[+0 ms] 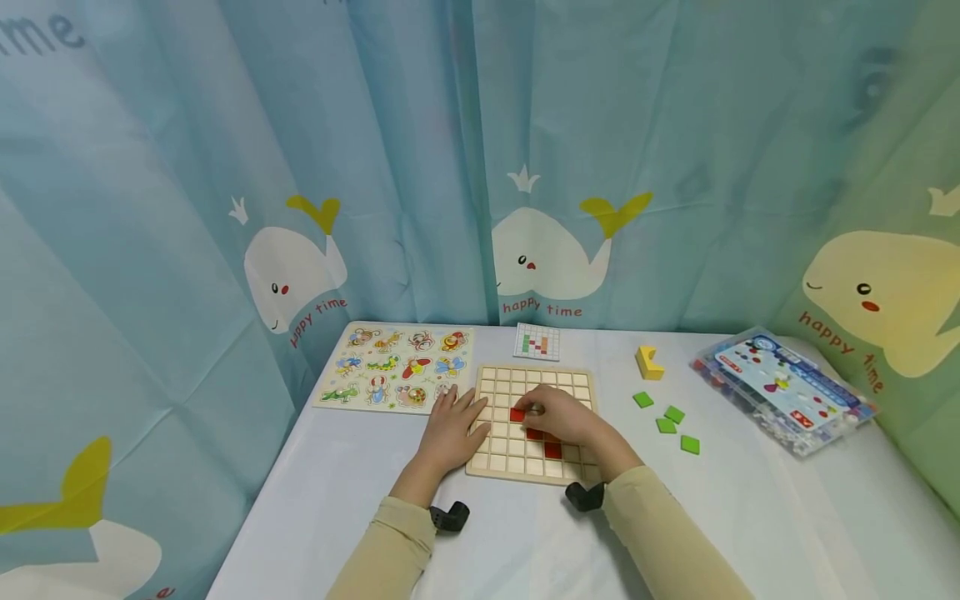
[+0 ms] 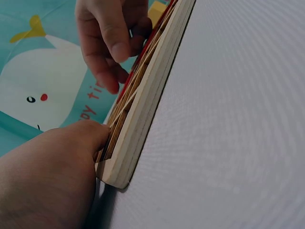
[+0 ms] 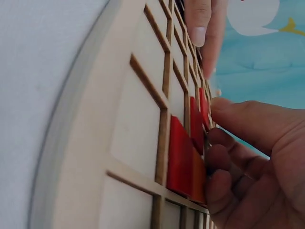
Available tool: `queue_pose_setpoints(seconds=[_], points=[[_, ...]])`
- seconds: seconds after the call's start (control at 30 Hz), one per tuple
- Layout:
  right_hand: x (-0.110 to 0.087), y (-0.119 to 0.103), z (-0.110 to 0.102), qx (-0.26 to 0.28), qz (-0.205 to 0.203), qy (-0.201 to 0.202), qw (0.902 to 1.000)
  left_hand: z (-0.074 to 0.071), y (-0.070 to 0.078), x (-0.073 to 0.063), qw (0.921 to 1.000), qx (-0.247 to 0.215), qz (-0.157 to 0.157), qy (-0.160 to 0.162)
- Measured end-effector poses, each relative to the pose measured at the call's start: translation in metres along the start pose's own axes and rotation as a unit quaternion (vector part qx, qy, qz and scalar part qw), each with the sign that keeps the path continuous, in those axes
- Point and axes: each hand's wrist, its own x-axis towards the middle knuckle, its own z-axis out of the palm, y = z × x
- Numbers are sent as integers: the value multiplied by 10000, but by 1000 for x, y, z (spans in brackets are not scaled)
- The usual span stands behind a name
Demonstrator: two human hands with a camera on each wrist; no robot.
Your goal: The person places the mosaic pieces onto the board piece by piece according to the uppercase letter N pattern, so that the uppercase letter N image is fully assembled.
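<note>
Wooden grid board (image 1: 516, 463), square red tiles (image 1: 552, 451); left hand (image 1: 451, 431) spread; right hand (image 1: 566, 417) curled, grip unclear

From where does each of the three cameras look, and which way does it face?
Head: on the person's head, facing forward and down to the grid board and, behind it, the curtain; the left hand, right hand and both sleeves show.
Left wrist: on that wrist, facing along the grid board's edge; left hand near, right hand beyond.
Right wrist: on that wrist, facing across the grid board and its red tiles; right hand near, left hand beyond.
The two wrist views share the grid board and both hands.
</note>
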Motion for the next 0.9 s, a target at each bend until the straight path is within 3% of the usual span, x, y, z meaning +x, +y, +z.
queue_pose_setpoints(seconds=[0.17,0.4,0.53,0.9], points=[[-7,0,-6,90,1,-9,10000,0,0,0,10000,-57,19,24],[-26,7,-20,145,-95,387,9991,0,-1,0,10000,-95,1,-4],[-41,14,-32,173,44,532,9984,0,0,0,9999,-94,-24,-28],[-82,50,-61,-47,153,1001,9948,1,-1,0,10000,-9,-49,-85]])
